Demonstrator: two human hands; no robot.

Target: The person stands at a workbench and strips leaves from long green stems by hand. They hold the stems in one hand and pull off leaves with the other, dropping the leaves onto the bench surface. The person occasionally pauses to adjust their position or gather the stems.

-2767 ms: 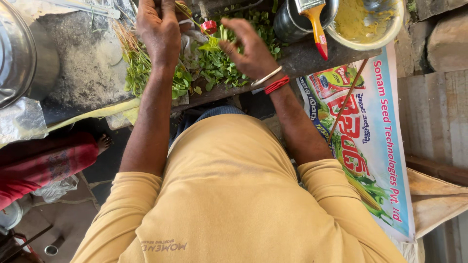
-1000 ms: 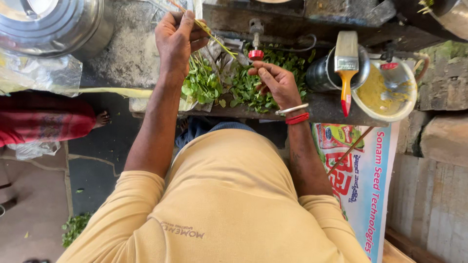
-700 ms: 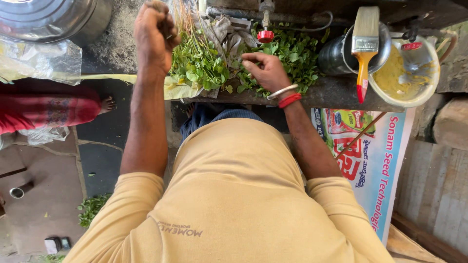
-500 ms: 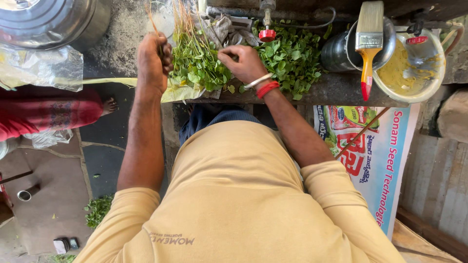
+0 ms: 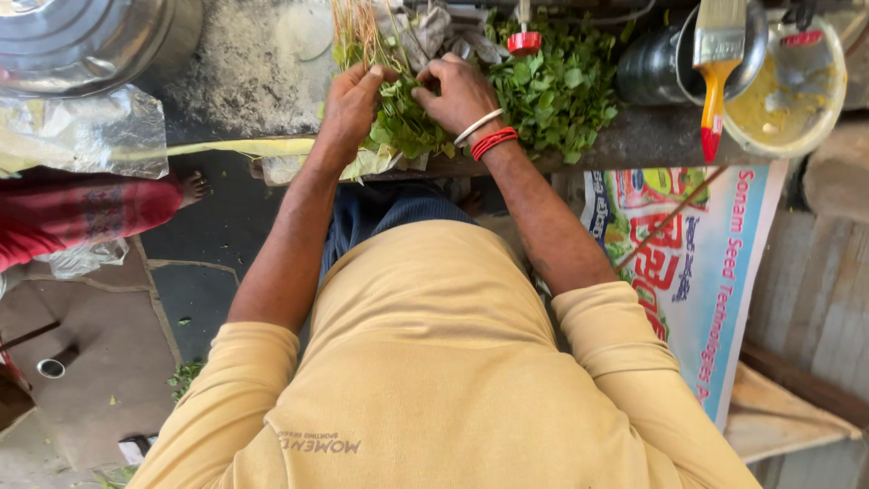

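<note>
A bunch of green leafy herbs (image 5: 398,118) with pale stems and roots lies on a dark stone counter (image 5: 244,72). My left hand (image 5: 351,100) grips the bunch at its left side, fingers curled round the stems. My right hand (image 5: 457,91), with a white and a red bangle on the wrist, is closed on the leaves right beside it. A larger heap of loose green leaves (image 5: 557,86) lies to the right of my right hand.
A large steel pot (image 5: 81,41) stands at the far left beside crinkled plastic (image 5: 81,131). A brush with a yellow handle (image 5: 717,63) rests across a dark pot next to a bowl of yellow liquid (image 5: 787,91). Another person's foot (image 5: 186,188) shows at left. A printed banner (image 5: 697,263) hangs at right.
My left hand came down from holding stems up high and now grips the herb bunch on the counter. My right hand moved left to meet it on the leaves.
</note>
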